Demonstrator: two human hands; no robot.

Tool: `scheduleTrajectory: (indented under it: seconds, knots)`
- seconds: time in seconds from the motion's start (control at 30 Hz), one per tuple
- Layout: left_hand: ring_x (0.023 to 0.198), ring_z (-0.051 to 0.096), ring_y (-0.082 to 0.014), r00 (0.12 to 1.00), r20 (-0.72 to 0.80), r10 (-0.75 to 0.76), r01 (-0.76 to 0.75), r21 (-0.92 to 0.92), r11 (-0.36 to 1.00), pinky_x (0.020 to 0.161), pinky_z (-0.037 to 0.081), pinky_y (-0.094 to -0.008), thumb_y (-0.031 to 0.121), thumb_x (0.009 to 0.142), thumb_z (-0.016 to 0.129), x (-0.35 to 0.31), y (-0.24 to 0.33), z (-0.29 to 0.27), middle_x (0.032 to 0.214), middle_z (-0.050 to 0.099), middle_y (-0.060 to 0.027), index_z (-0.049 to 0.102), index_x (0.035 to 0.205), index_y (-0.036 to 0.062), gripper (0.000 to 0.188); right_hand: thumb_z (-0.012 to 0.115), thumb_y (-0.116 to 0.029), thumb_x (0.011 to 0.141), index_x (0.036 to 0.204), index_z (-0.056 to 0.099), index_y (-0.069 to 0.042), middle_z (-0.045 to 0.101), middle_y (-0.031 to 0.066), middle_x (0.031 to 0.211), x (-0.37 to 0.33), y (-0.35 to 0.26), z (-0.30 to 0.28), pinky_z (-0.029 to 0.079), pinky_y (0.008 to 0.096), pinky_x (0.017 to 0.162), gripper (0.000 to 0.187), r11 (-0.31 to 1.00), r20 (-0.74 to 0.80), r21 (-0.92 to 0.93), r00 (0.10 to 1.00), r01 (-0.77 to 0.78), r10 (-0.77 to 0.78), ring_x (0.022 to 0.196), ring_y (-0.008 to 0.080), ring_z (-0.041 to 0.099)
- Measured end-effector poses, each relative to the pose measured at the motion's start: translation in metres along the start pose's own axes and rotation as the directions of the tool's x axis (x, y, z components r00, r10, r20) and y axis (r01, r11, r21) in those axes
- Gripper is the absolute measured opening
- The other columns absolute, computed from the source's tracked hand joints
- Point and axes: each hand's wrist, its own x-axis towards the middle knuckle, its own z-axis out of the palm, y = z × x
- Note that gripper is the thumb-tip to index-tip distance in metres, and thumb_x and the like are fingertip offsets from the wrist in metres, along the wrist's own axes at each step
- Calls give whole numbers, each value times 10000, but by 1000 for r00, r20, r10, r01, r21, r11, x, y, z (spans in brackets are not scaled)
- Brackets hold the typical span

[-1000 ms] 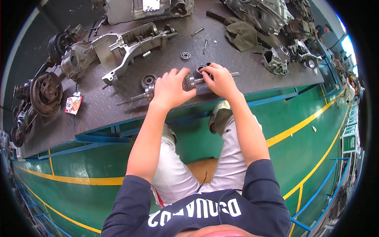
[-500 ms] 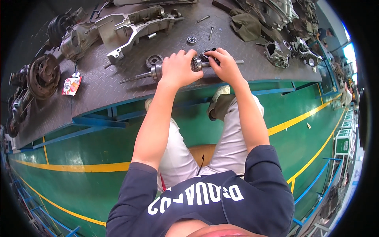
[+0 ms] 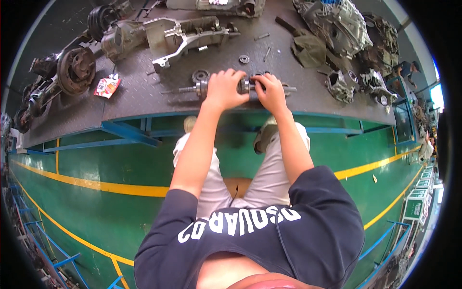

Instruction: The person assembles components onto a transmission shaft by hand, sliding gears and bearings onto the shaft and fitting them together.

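A metal gear shaft (image 3: 186, 90) lies lengthwise near the table's front edge, its thin splined end to the left. My left hand (image 3: 226, 89) is wrapped round its middle, with the thumb against a gear (image 3: 244, 86). On the shaft's right part my right hand (image 3: 272, 95) is closed, fingers bent over it; what lies under those fingers is partly hidden. Behind the shaft rests a ring-shaped bearing (image 3: 200, 75), left of my left hand. Another dark gear, partly covered, shows behind my right fingertips. A small bearing (image 3: 244, 59) lies farther back.
An open gearbox housing (image 3: 159, 41) stands at the back left. Two pins lie behind the small bearing. A brown-green cloth (image 3: 309, 50) and metal casings (image 3: 340, 86) are to the right. A brake drum (image 3: 76, 70) and red-white packet (image 3: 107, 87) sit left on the steel table (image 3: 139, 98).
The whole view has shifted, so the table's things sit farther right in the picture. Both hands stay on the gear shaft; my right fingers look more bent and closer to my left hand.
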Motion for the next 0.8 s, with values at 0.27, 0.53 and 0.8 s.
scheduleTrajectory:
  seconds: [0.27,0.53,0.8]
  knots:
    - [1162,675,-327,1000,4,4,-4,7,1000,1022,505,-484,416,708,874,-5,4,-1,1206,715,-91,708,1303,208,652,692,-87,924,1079,788,-97,722,109,1005,-5,-12,5,521,485,859,183,997,-7,25,997,-77,77,979,365,665]
    - [1236,672,-327,998,55,26,-28,24,999,1069,504,-489,459,745,841,1,-5,-3,1253,724,-112,709,1332,215,649,725,-156,923,1082,802,-103,735,114,1010,-6,-9,11,512,504,897,185,994,-35,33,994,-100,101,1011,372,662]
    - [1241,670,-345,991,132,-25,18,59,998,1087,512,-483,483,755,874,1,4,-13,1259,710,-127,687,1379,207,707,747,-260,951,1074,816,-132,730,93,1044,-21,-3,0,471,483,966,191,988,-30,-100,993,-118,116,1077,347,630]
